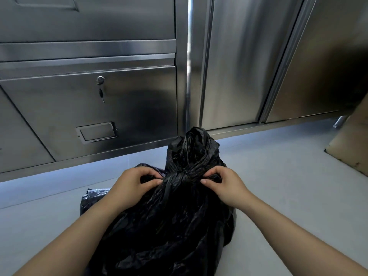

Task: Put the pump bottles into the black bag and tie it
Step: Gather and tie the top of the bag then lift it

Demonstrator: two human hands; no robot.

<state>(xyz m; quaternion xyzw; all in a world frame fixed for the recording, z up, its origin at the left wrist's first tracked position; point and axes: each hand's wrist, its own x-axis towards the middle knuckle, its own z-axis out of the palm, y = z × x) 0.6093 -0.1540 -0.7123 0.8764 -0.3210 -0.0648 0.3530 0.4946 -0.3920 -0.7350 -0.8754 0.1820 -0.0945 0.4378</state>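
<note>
The black bag [169,226] sits bulging on the grey floor in front of me. Its neck is gathered into a twisted knot [182,174], with the loose top of the bag standing up behind it. My left hand [135,182] pinches the plastic on the left side of the knot. On the knot's right side my right hand [225,186] pinches the plastic too. No pump bottles are visible; the bag's inside is hidden.
Stainless steel cabinets [89,108] with a keyed lock [100,80] stand right behind the bag. A brown cardboard piece [350,140] leans at the far right. Pale grey floor [288,176] spreads to both sides of the bag.
</note>
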